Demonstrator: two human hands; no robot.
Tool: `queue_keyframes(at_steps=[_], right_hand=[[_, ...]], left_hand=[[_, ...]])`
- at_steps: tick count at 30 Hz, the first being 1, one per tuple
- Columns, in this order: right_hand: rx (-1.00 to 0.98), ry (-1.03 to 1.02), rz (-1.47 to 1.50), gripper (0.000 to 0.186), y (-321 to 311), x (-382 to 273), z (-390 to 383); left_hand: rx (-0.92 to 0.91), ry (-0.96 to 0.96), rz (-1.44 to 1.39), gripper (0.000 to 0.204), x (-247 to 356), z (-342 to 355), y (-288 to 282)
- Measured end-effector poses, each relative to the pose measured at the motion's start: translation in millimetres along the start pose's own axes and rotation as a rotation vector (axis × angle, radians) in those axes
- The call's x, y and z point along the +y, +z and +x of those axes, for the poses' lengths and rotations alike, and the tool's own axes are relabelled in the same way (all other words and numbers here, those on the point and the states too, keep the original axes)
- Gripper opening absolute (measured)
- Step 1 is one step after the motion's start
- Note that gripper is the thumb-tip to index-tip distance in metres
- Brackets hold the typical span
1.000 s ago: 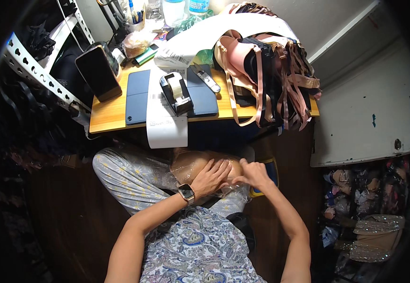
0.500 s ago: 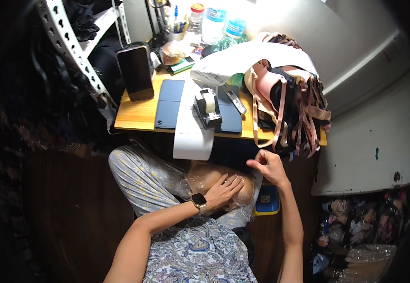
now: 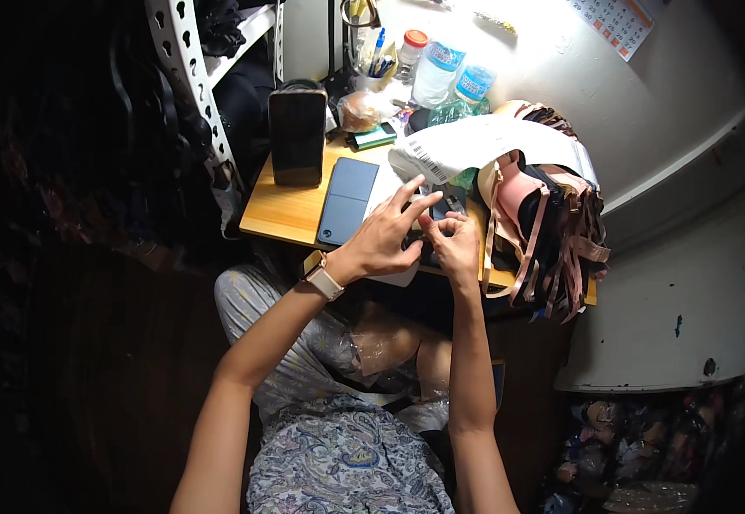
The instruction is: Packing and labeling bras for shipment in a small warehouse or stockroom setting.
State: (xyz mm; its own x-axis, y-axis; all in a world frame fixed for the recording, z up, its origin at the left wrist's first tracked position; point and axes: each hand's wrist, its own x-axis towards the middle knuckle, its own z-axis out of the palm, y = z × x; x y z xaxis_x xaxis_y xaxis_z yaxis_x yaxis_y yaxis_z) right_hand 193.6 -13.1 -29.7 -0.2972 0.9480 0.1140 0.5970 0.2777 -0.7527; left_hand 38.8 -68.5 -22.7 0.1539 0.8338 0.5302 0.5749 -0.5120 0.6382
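Over the desk's front edge, my left hand (image 3: 383, 233) hovers with its fingers spread, holding nothing that I can see. Beside it, my right hand (image 3: 453, 247) is closed in a pinch; whatever lies between thumb and fingers is too small to make out. Behind the right fingers lies a box cutter (image 3: 455, 202). Both hands cover most of the long white printed paper strip's near part and hide the tape dispenser. The paper strip (image 3: 467, 141) curls back over a pile of bras (image 3: 552, 214). In my lap rests a clear plastic bag with beige bra cups (image 3: 385, 338).
A dark phone (image 3: 297, 137) stands upright at the desk's left. A blue-grey tablet case (image 3: 348, 201) lies near it. Water bottles (image 3: 439, 73), a red-lidded jar (image 3: 410, 53) and a pen cup (image 3: 377, 79) stand behind. A white metal shelf (image 3: 193, 81) rises at left.
My left hand has left the plastic bag in my lap and risen to the desk. My right hand has moved up and left to join it. The view has shifted, showing a wall calendar.
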Motion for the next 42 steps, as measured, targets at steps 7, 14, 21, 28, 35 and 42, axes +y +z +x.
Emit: queue_keyframes(at_steps=[7, 14, 21, 28, 35, 42], right_hand=[[0.261, 0.091, 0.463, 0.021, -3.3, -13.2, -69.9], [-0.162, 0.150, 0.422, 0.016, 30.7, -7.2, -92.7], [-0.658, -0.399, -0.227, 0.031, 1.0, 16.5, -101.0], [-0.747, -0.590, -0.700, 0.038, 82.2, 71.4, -119.4], [-0.562, 0.048, -0.854, 0.068, -1.9, 99.8, -100.8], [-0.744, 0.018, -0.625, 0.056, -42.1, 176.9, -145.0]], left_hand=[[0.005, -0.059, -0.129, 0.059, -5.9, -8.5, -1.6], [-0.050, 0.117, 0.063, 0.033, -7.3, -15.0, -3.6], [0.075, -0.595, -0.057, 0.042, 33.2, -127.6, -33.5], [-0.160, -0.957, 0.391, 0.058, 13.4, -198.1, 97.5], [-0.141, -0.744, 0.336, 0.035, 4.3, -214.1, 103.3], [-0.129, -0.740, 0.076, 0.029, 33.9, -203.7, 88.3]])
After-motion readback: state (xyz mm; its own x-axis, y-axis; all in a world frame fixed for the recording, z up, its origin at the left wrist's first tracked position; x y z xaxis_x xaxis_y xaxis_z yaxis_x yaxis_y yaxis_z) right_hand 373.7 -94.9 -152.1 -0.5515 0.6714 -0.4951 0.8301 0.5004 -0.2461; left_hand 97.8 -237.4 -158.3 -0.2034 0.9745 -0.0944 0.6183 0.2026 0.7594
